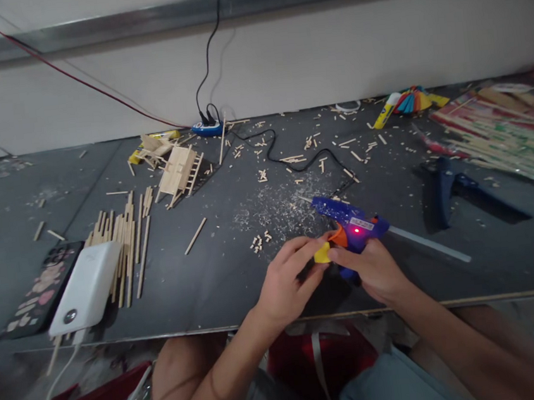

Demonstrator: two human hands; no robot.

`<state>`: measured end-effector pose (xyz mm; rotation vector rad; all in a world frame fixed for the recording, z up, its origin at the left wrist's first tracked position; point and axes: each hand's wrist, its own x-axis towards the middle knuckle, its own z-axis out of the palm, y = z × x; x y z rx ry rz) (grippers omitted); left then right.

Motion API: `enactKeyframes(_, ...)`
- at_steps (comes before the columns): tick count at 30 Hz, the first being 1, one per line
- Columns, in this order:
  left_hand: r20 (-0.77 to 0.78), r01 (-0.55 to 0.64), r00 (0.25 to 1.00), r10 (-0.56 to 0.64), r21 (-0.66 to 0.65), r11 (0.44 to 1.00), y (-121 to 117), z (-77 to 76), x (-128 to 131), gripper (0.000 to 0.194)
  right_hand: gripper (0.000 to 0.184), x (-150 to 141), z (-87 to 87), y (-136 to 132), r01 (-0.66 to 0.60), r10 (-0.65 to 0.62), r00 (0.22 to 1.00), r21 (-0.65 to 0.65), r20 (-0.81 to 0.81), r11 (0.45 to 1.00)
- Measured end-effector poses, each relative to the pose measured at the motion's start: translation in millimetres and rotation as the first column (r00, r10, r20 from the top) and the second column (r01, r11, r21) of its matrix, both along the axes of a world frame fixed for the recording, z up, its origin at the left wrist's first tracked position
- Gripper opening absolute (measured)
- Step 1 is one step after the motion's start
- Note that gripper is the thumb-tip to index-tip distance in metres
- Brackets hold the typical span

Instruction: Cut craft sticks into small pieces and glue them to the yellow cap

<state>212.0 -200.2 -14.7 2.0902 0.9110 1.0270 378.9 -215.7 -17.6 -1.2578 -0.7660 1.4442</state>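
Note:
My left hand (pixel 290 278) is closed, its thumb and fingers pinching a small yellow piece (pixel 322 253) just in front of the glue gun's orange trigger (pixel 339 237). My right hand (pixel 378 269) is wrapped at the grip of a blue glue gun (pixel 343 210), and its thumb reaches to the yellow piece. The other right fingers are mostly hidden. A red light glows on the gun's body, and its nozzle points left. From the gun's back sticks a clear glue stick (pixel 430 243).
Wooden sticks (pixel 131 243), a white power bank (pixel 86 286) and a phone (pixel 44 287) lie left. A small stick-built model (pixel 179 171) stands behind. Blue pliers-like tool (pixel 461 192) and packed sticks (pixel 518 142) lie right. A black cord (pixel 281 157) runs to a blue socket (pixel 208 128).

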Motion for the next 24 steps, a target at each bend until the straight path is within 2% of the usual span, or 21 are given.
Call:
enactKeyframes(3, -0.010, 0.011, 1.000, -0.010, 0.059, 0.998, 0, -2.7, 0, 0.038, 0.025, -1, -0.3, -1, -0.016, 0.016, 1.000, 0.009, -0.019, 1.000)
enactKeyframes(10, -0.004, -0.109, 0.994, 0.112, 0.192, 0.975, -2, -11.6, 4, 0.029, 0.028, -1, -10.1, -1, -0.004, 0.003, 1.000, 0.027, 0.002, 1.000)
enactKeyframes(13, -0.001, -0.134, 0.991, 0.137, 0.190, 0.973, -3, -9.1, 5, 0.024, 0.026, 0, -11.9, 0, -0.006, 0.005, 1.000, 0.042, 0.014, 0.999)
enactKeyframes(16, 0.001, -0.091, 0.996, 0.091, 0.069, 0.993, -2, -3.6, 4, 0.021, 0.026, 1, -9.7, 0, -0.016, 0.013, 0.998, 0.043, 0.068, 0.999)
enactKeyframes(19, 0.057, -0.075, 0.995, 0.083, -0.129, 0.989, 0, -0.3, 3, 0.018, 0.028, 2, -4.7, 0, -0.050, 0.038, 0.986, 0.071, 0.160, 0.996)
enactKeyframes(21, 0.129, -0.071, 0.985, 0.111, -0.286, 0.956, 2, -0.2, 2, 0.018, 0.029, 1, -1.3, 0, -0.084, 0.066, 0.976, 0.081, 0.210, 0.993)
enactKeyframes(24, 0.271, 0.027, 0.955, 0.124, -0.492, 0.870, 5, -0.7, 3, 0.018, 0.030, 0, 1.2, 0, -0.116, 0.095, 0.967, 0.077, 0.237, 0.990)
